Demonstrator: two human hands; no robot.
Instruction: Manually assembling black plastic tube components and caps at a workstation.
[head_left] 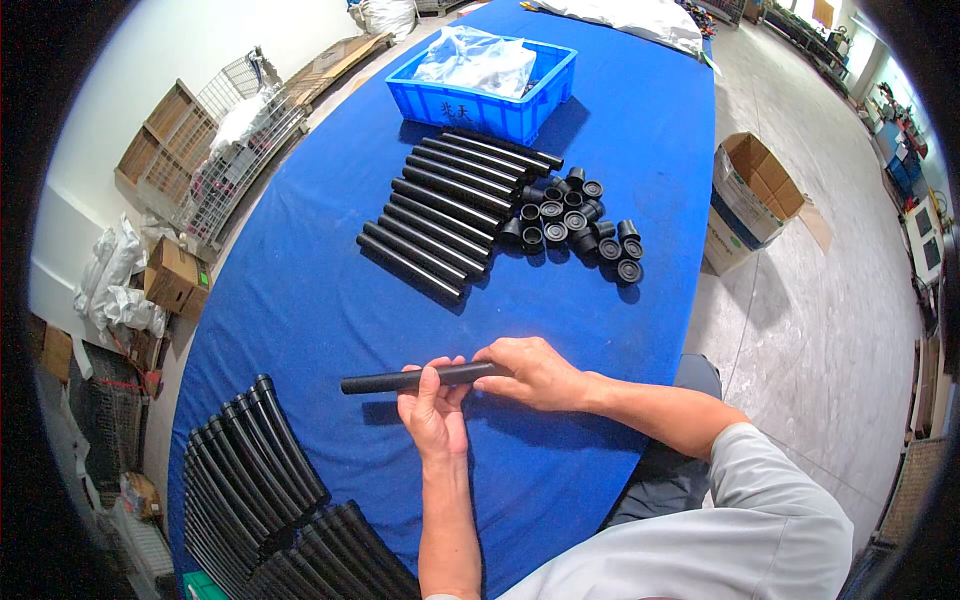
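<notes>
Just above the blue tablecloth I hold a black tube (385,382) roughly level, pointing left to right. My left hand (435,410) grips it around the middle, thumb on the near side and fingers behind. Wrapped over the tube's right end is my right hand (535,373), which hides that end, so I cannot tell whether a cap sits there. Beyond my hands lies a row of loose black tubes (440,215), side by side. Right of their ends is a heap of small black round caps (573,222), some showing ringed faces, others hollow openings.
A blue plastic crate (480,112) with a clear plastic bag stands at the far end of the tablecloth (330,320). More black tubes (255,450) are laid in rows at the near left. An open cardboard box (750,200) is on the floor to the right.
</notes>
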